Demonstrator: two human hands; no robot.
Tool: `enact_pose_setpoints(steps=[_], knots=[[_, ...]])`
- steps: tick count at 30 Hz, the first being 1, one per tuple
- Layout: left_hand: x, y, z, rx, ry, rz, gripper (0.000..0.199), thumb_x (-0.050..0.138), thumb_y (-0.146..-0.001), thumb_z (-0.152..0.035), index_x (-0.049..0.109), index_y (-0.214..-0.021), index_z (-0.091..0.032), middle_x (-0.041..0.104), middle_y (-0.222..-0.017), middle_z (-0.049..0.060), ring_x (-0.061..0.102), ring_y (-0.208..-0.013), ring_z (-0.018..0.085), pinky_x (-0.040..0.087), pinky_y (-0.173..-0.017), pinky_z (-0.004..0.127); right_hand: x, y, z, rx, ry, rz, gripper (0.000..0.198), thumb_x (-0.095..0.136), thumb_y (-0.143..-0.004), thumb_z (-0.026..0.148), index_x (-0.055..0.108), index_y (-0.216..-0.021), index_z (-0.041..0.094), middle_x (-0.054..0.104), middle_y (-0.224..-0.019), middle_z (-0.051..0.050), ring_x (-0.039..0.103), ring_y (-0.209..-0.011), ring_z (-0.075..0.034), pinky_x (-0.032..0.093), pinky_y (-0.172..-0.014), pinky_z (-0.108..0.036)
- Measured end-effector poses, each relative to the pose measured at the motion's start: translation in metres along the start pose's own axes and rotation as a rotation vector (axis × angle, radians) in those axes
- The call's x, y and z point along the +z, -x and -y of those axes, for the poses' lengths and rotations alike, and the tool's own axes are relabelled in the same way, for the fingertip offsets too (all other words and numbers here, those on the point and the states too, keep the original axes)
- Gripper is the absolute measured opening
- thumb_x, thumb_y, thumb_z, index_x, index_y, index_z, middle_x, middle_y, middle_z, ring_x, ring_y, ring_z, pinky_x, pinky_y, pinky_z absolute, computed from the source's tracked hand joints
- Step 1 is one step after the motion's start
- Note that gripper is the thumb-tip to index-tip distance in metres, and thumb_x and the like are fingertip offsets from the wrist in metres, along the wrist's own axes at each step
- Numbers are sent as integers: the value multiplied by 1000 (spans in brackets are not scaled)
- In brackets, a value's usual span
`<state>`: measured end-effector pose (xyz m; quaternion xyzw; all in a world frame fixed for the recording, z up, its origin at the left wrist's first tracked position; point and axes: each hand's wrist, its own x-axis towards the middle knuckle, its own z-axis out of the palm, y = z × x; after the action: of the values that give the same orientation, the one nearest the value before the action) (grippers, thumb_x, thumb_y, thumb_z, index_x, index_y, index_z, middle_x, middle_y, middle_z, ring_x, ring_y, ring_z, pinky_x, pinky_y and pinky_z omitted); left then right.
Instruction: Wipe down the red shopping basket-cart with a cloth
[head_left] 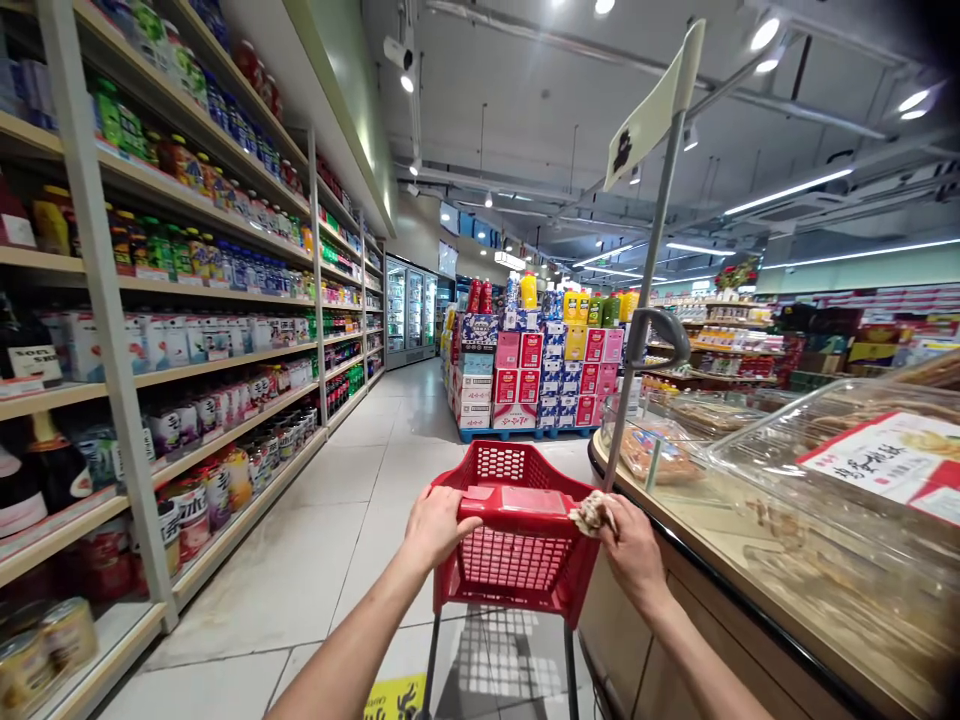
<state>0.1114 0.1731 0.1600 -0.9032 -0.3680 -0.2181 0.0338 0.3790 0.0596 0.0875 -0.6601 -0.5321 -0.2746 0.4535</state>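
A red plastic shopping cart (517, 555) stands in front of me, and I see no goods in the part of its basket that shows. My left hand (441, 525) is closed around the left end of its red handle (517, 505), the thumb lying along the near side. At the handle's right end, my right hand (630, 545) is closed on a small crumpled white-and-brown thing (591, 513), perhaps a cloth or tissue. Whether the right fingers also grip the handle I cannot tell.
Tall shelves (225, 270) of drinks line the left side. Close on the right runs a counter (637, 505) with food under clear lids (817, 430) and a metal sign pole (645, 250). Stacked drink cartons (525, 370) stand ahead; a yellow floor marking (394, 698) lies below.
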Motion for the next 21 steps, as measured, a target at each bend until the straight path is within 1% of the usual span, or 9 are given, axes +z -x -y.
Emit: enact_pose_setpoints(steps=[3,5,7,9,11,14,17,19,21], knots=[[-1,-2,-8,-36,-39,17,40,43,-78,-54,60,-91,-20,64,-93,6,55,-94,21,34,-89,36,12,4,21,-44,-35,55,34,38,-80,24,55,-108,21,53,-119,-9,44,-114,-23,35,-96,-46],[-1,-3,-23,-58,-73,29,43,40,-79,-55,61,-89,-19,65,-90,7,56,-90,23,36,-85,36,22,5,46,-132,-65,120,36,38,-80,21,54,-112,21,48,-126,-8,40,-119,-22,32,-98,-45],[0,-1,-41,-81,-105,42,47,39,-79,-56,62,-86,-16,65,-87,10,57,-87,24,38,-83,38,27,3,57,-192,-76,159,36,38,-79,19,54,-112,22,48,-127,-8,39,-121,-22,29,-100,-46],[1,4,-56,-90,-117,42,47,41,-78,-55,62,-85,-14,65,-86,13,58,-86,26,38,-83,39,25,-2,47,-176,-68,176,37,38,-79,19,53,-113,22,50,-125,-7,41,-119,-22,27,-100,-49],[2,10,-65,-44,-67,36,42,45,-78,-51,62,-88,-14,65,-87,13,58,-87,26,38,-84,39,18,-8,25,-99,-53,165,38,37,-78,19,52,-113,21,52,-122,-7,43,-116,-22,28,-98,-51],[7,16,-63,16,134,18,41,41,-81,-47,56,-105,-18,63,-103,8,55,-97,23,36,-89,37,9,-15,1,32,-31,97,41,35,-76,20,53,-112,17,55,-118,-11,46,-114,-24,33,-94,-51],[17,19,-59,-53,266,53,50,29,-84,-52,47,-117,-19,53,-122,7,46,-112,22,31,-96,39,6,-12,15,47,-61,90,39,36,-73,21,57,-106,18,56,-115,-10,47,-112,-24,35,-94,-49],[25,21,-63,-105,269,82,56,26,-84,-54,47,-118,-16,49,-126,10,41,-118,24,28,-99,41,6,-3,36,-13,-125,142,37,38,-71,19,58,-102,21,57,-114,-8,48,-111,-23,37,-94,-47],[29,24,-71,-116,248,60,56,28,-84,-52,47,-118,-12,48,-126,13,39,-119,26,27,-100,41,7,5,50,-75,-195,186,37,39,-70,17,59,-101,22,58,-113,-7,50,-109,-22,39,-93,-46]])
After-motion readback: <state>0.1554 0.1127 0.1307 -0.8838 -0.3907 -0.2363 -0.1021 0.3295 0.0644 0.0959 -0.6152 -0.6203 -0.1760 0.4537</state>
